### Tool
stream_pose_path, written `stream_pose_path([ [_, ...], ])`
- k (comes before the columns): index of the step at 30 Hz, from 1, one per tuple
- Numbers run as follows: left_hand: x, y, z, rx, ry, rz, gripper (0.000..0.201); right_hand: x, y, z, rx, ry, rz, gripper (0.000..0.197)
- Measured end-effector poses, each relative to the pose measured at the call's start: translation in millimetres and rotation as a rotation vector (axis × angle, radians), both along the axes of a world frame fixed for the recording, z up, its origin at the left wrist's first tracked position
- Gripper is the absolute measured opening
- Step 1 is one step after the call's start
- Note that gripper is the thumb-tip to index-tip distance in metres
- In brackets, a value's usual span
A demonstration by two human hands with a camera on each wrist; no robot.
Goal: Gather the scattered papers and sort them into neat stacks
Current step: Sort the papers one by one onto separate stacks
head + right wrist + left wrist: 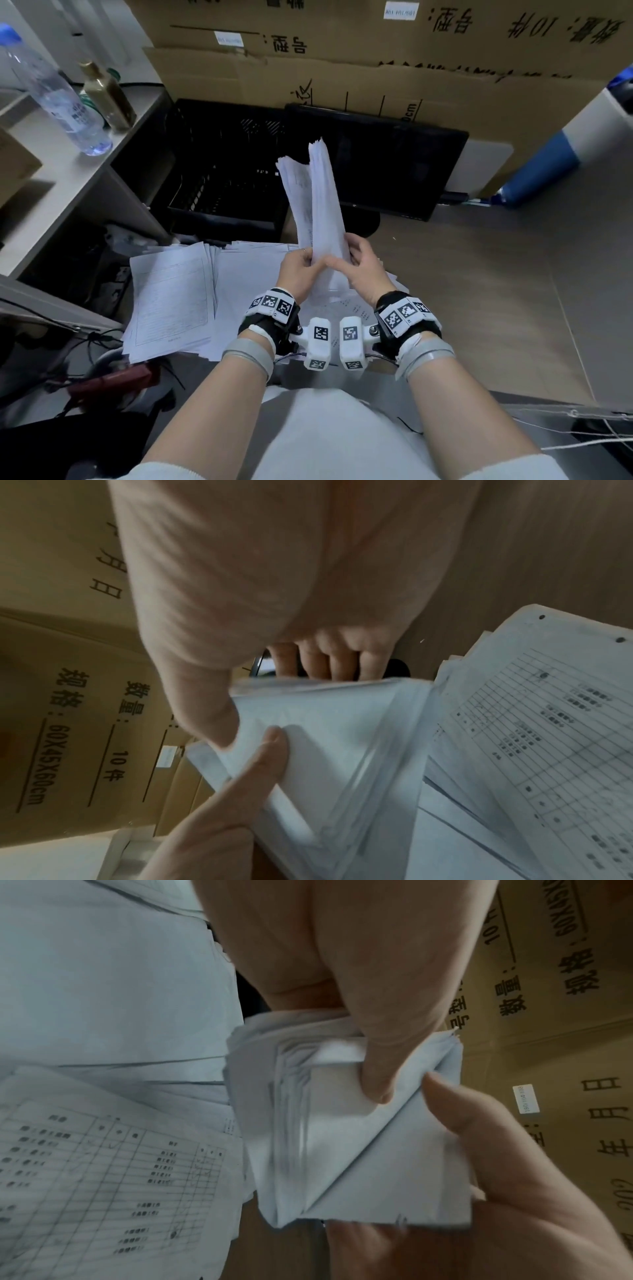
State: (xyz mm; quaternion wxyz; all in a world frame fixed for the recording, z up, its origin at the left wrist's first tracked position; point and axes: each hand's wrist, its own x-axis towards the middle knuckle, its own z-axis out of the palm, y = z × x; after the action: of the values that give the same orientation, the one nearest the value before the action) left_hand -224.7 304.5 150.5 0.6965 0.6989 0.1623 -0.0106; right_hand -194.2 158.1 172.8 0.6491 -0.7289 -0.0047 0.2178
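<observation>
Above floor papers (pixel 171 294), both hands (pixel 329 270) gripping upright sheaf (pixel 322 195), wrist views show thumbs pinching it

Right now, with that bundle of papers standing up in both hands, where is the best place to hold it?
Probably at its bottom end, one hand from each side, as the left hand and right hand do. The bundle of papers stands tall and splays at the top; gripping low keeps sheets together.
</observation>
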Motion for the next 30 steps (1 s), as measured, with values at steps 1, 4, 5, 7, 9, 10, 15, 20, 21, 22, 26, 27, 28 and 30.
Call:
stream_pose_path([
  [1, 1.2, 5.1, -0.4, 0.0, -0.003, -0.006, 0.014, 0.1, 4.4, 2.3, 0.023, 0.024, -0.041, 0.065],
  [4, 5.9, 21.1, -0.7, -0.059, 0.005, 0.002, 0.006, 0.5, 12.6, 9.0, 0.099, 0.042, -0.126, 0.033],
  [5, 7.1, 24.3, -0.6, -0.081, 0.005, 0.004, 0.007, -0.3, 14.6, 11.3, 0.112, 0.043, -0.142, 0.026],
  [7, 10.0, 32.3, 2.6, -0.095, -0.001, -0.017, 0.006, -0.7, 22.5, 12.8, 0.103, 0.052, -0.161, 0.029],
  [9, 14.0, 42.5, 4.1, -0.091, -0.004, -0.037, 0.007, -0.7, 32.3, 11.0, 0.08, 0.056, -0.166, 0.039],
  [10, 16.0, 47.4, 4.9, -0.09, -0.009, -0.049, 0.007, -0.6, 36.6, 10.9, 0.076, 0.044, -0.173, 0.04],
  [15, 22.9, 69.6, 8.6, -0.077, -0.049, -0.117, 0.016, -4.1, 57.6, 20.3, 0.037, -0.019, -0.169, 0.056],
  [20, 23.3, 90.0, 10.9, -0.055, -0.076, -0.183, 0.026, -10.0, 77.1, 23.3, -0.004, -0.048, -0.199, 0.07],
  [21, 22.5, 94.0, 10.9, -0.051, -0.073, -0.191, 0.021, -11.6, 81.2, 23.4, 0.001, -0.043, -0.212, 0.069],
  [22, 21.3, 97.1, 11.9, -0.046, -0.071, -0.194, 0.018, -12.9, 84.5, 23.3, 0.01, -0.037, -0.223, 0.071],
  [26, 16.6, 113.2, 9.2, -0.048, -0.066, -0.184, 0.022, -17.7, 101.4, 19.3, 0.049, -0.017, -0.26, 0.065],
  [27, 15.3, 117.3, 8.2, -0.052, -0.064, -0.179, 0.022, -18.4, 105.5, 18.1, 0.078, -0.004, -0.279, 0.056],
  [28, 14.6, 120.3, 7.1, -0.055, -0.054, -0.175, 0.02, -19.1, 108.2, 17.4, 0.097, 0.01, -0.296, 0.048],
  [30, 12.0, 126.6, 7.5, -0.06, -0.048, -0.183, 0.014, -21.0, 114.0, 16.8, 0.094, 0.01, -0.31, 0.039],
])
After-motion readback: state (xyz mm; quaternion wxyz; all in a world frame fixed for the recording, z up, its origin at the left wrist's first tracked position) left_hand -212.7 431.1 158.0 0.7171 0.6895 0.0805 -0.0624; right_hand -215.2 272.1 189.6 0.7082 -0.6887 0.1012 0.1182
